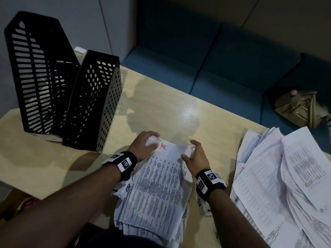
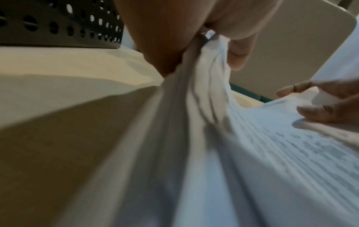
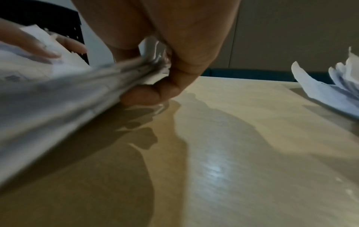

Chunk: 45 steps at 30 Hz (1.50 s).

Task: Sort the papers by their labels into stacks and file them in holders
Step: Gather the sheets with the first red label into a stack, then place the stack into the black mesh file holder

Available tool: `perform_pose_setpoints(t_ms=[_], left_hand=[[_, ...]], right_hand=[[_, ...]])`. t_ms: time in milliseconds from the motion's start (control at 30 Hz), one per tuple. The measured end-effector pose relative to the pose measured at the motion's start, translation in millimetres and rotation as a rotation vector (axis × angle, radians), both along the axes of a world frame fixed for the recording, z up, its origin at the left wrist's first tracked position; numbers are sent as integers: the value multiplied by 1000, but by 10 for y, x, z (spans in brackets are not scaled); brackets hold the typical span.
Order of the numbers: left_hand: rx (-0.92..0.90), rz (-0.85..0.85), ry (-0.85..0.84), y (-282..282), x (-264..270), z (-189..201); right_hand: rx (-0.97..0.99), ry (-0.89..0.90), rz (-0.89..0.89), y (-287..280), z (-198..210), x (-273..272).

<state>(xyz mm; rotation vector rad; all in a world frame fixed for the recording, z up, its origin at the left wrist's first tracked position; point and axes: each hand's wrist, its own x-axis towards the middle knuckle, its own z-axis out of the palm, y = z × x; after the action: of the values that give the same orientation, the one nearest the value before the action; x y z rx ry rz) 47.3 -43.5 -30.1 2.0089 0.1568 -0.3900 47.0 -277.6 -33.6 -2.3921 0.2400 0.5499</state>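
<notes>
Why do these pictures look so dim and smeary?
Head view: dim room, a glare patch on the table, straight edges bowed by the wide lens. Left wrist view: the papers are blurred up close. Right wrist view: glare on the table, hand shadows, papers smeared.

A tan handbag (image 1: 298, 109) lies on a blue sofa (image 1: 223, 68) at two o'clock. A small white object (image 1: 80, 49) sits at eleven o'clock.
</notes>
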Motion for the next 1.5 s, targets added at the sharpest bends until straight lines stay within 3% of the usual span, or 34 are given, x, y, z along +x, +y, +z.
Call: perform_pose_setpoints(t_ms=[100, 200, 400, 600, 700, 867, 967, 1133, 1333, 1500], left_hand=[[47, 9, 47, -42, -11, -13], [-13, 95, 63, -49, -78, -27], [-106, 147, 68, -38, -124, -10], [-103, 203, 114, 7, -215, 28], [-119, 241, 102, 13, -271, -12], [-191, 336, 282, -33, -349, -22], [-185, 332, 175, -37, -248, 228], [-291, 480, -180, 27, -94, 923], [-390, 501, -527, 58, -221, 1535], [-436, 498, -725, 144, -423, 1640]], right_hand=[[-74, 29, 38, 39, 10, 64], [-70, 35, -35, 66, -50, 109], [129, 21, -174, 269, -96, 41], [140, -169, -69, -5, -203, -109], [205, -126, -119, -7, -169, -254], [333, 62, -360, 147, -61, -321], [276, -21, -355, 127, 70, -177], [464, -122, -256, 59, 461, -92], [331, -495, -69, 184, 1044, -94], [300, -756, -5, 155, 1342, -258]])
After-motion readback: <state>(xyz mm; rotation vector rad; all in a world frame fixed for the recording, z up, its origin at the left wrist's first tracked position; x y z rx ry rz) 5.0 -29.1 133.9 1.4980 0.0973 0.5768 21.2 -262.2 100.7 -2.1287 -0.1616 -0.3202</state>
